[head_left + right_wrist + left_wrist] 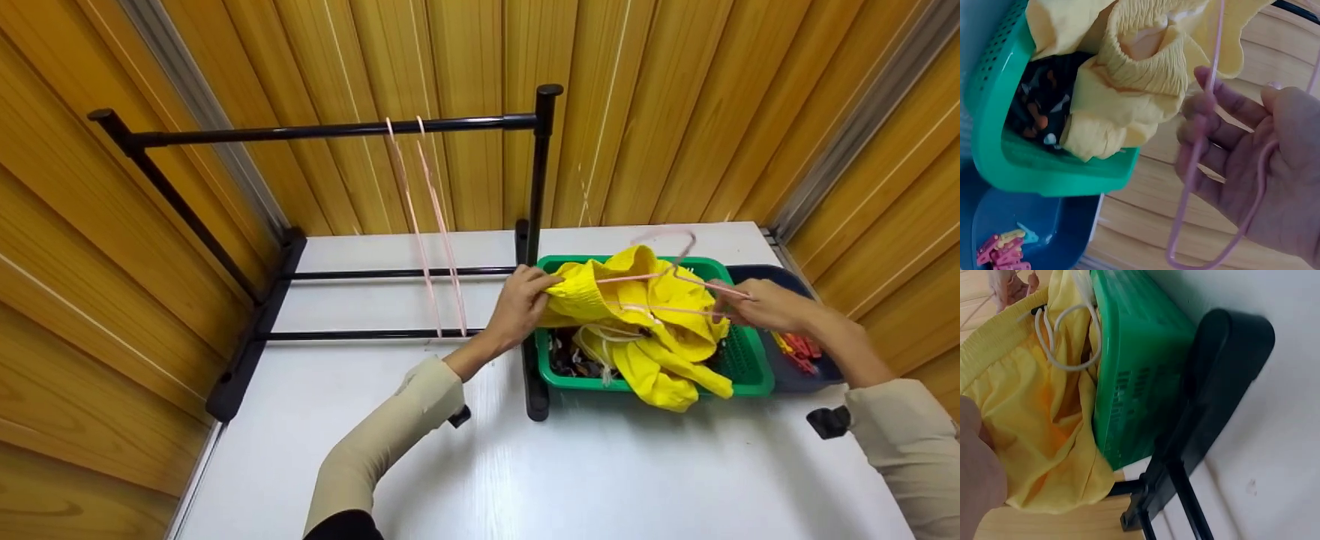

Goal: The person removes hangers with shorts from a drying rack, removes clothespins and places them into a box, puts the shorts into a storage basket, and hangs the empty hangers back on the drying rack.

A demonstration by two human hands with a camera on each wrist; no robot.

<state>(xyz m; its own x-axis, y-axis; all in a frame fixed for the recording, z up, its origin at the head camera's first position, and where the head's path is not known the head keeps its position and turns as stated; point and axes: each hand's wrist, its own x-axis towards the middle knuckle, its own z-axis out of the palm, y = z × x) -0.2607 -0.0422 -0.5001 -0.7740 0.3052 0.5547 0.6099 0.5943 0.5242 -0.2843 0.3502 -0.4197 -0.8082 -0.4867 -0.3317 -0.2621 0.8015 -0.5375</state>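
My left hand (519,304) grips the gathered elastic edge of a yellow garment (577,292). In the left wrist view that garment (1033,416) hangs in folds, with a white drawstring (1072,365) looped over it. A pink wire clothes hanger (705,283) is held in my right hand (772,304), and the hanger's far end reaches into the garment's opening. Seen from the right wrist, the fingers (1207,135) curl round the hanger's wire (1185,185). Most of the garment lies in and over a green basket (577,384), one part draping across the front rim.
A black clothes rack (330,133) stands left of the basket, carrying two pink hangers (442,217). Dark patterned cloth (1039,107) lies in the basket. Beside the basket sits a dark blue basin (1072,225) with several coloured clothespins (1005,253). Wood-panelled walls surround the white surface (487,480).
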